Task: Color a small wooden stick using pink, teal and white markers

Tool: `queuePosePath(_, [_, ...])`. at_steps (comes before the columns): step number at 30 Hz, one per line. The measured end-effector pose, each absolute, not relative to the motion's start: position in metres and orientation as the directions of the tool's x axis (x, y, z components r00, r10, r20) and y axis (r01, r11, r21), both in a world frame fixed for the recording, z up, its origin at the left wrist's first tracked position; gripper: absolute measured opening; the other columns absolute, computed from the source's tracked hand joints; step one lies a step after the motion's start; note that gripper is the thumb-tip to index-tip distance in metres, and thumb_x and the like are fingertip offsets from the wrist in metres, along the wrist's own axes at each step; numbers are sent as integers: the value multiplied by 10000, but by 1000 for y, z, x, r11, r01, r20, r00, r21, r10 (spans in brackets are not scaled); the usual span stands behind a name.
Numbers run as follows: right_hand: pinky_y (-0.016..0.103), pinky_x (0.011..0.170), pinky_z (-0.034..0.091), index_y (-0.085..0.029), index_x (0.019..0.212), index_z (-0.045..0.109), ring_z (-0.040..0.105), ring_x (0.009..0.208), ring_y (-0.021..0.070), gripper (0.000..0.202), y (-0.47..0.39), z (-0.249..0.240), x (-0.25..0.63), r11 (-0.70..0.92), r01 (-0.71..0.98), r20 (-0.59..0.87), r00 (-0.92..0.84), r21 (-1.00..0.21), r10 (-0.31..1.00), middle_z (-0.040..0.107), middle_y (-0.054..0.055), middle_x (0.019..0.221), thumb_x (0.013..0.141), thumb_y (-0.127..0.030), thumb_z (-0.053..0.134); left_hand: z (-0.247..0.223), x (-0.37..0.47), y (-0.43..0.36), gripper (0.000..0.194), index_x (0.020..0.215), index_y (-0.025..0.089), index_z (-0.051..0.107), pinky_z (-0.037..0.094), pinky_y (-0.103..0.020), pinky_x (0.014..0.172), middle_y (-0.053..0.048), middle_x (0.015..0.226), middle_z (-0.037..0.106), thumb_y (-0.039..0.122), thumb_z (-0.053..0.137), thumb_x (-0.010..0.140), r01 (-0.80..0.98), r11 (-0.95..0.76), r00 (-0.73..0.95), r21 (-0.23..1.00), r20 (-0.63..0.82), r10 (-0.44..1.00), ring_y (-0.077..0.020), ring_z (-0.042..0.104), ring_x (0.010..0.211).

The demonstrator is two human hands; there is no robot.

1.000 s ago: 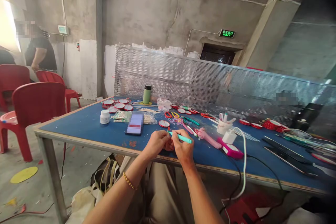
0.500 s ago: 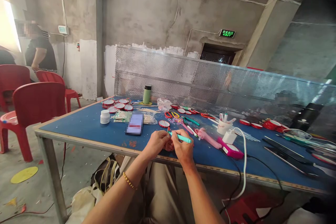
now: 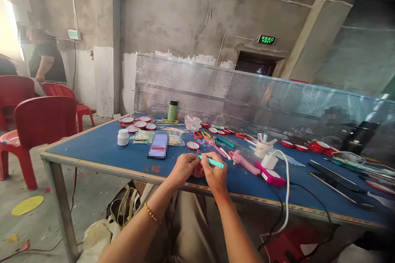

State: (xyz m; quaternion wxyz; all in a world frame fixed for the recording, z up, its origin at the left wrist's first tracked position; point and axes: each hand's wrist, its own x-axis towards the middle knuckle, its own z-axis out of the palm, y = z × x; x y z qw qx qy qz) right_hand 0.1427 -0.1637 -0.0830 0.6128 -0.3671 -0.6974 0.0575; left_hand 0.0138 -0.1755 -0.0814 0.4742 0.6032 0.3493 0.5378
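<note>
Over the front edge of the blue table (image 3: 108,160), both hands meet. My right hand (image 3: 215,174) is closed on a turquoise pen (image 3: 216,162), its tip pointing left toward the other hand. My left hand (image 3: 185,167) has its fingers pinched together beside the tip; what they hold is too small and hidden to name. Just beyond the hands lies a round red-rimmed disc (image 3: 193,145). A phone (image 3: 158,146) with a lit screen rests to their left.
White bottle (image 3: 123,137) and green flask (image 3: 173,111) stand at left and back. Pliers (image 3: 226,142), a pink tool (image 3: 245,162), a cup of pens (image 3: 263,148) and a magenta box (image 3: 271,176) with cables are right. A person (image 3: 47,59) stands far left.
</note>
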Motion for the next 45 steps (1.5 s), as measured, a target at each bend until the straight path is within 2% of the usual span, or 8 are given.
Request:
queuePosePath(13, [224, 492, 437, -194, 704, 572, 510, 502, 118, 253, -162, -85, 142, 716, 413, 797, 40, -562, 602, 572, -16, 578, 897, -358, 556, -86, 14, -172, 304, 621, 173, 541, 520, -251, 556, -6, 562, 619, 432, 572, 779, -93, -295, 191, 951, 308, 932, -155, 632, 546])
queuePosePath(20, [224, 512, 442, -188, 696, 576, 502, 519, 115, 260, -165, -83, 142, 731, 421, 817, 42, -537, 575, 571, -18, 586, 895, -355, 559, -86, 15, -172, 275, 635, 170, 542, 542, -270, 569, -9, 584, 635, 408, 580, 766, -131, -283, 185, 950, 304, 935, -158, 636, 547])
queuePosePath(26, [223, 499, 439, -191, 706, 573, 515, 516, 119, 255, -164, -84, 142, 724, 421, 804, 21, -547, 595, 586, -10, 596, 896, -361, 557, -86, 13, -171, 268, 616, 168, 549, 484, -227, 514, -15, 575, 645, 380, 541, 779, -64, -331, 180, 941, 337, 924, -134, 602, 507])
queuePosePath(31, [219, 475, 436, -193, 714, 573, 504, 482, 111, 249, -163, -85, 142, 721, 407, 796, 26, -561, 605, 572, -21, 577, 893, -365, 564, -87, 13, -170, 292, 629, 171, 558, 499, -233, 541, -20, 599, 663, 418, 550, 784, -35, -322, 182, 946, 323, 929, -147, 630, 540])
queuePosePath(41, [222, 503, 430, -193, 688, 564, 490, 506, 112, 254, -164, -82, 141, 738, 432, 823, 17, -518, 568, 564, -20, 578, 892, -343, 551, -86, 14, -171, 283, 620, 170, 551, 497, -239, 525, -19, 578, 648, 405, 562, 776, -82, -302, 181, 950, 312, 933, -153, 632, 532])
queuePosePath(45, [226, 512, 448, -191, 706, 581, 522, 519, 120, 261, -161, -85, 143, 716, 399, 800, 82, -573, 595, 581, -13, 595, 898, -367, 564, -86, 14, -171, 256, 662, 164, 564, 541, -279, 564, -13, 606, 651, 401, 587, 755, -143, -260, 193, 955, 284, 939, -159, 637, 531])
